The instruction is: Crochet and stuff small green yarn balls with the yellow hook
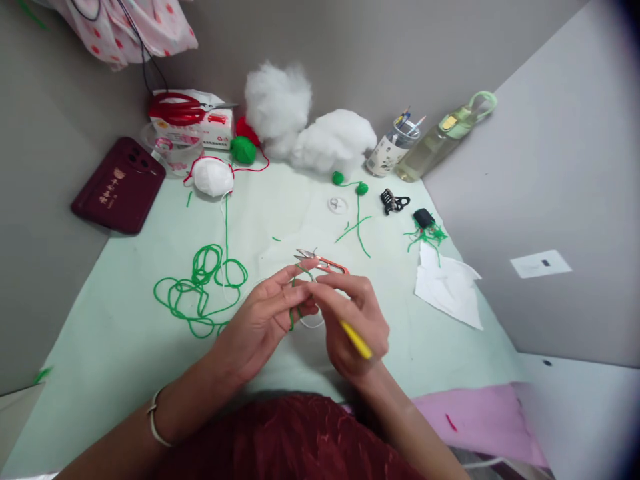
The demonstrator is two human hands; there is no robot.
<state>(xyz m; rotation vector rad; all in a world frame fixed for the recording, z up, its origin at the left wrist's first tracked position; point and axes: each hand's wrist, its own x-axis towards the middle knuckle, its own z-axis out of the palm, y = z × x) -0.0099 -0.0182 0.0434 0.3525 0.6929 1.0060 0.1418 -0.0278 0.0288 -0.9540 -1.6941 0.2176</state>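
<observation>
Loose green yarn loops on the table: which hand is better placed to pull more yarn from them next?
Probably the left hand: it lies nearer the green yarn loops; the right hand, farther away, holds a yellow-handled tool.

Soft, diffuse light covers the pale-green, flat table (pixel 125 287). Edges look stretched; the upper right blurs dark.

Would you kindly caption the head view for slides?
Left hand holding green yarn, right hand gripping a slim yellow tool, near orange-handled metal snips.
</observation>
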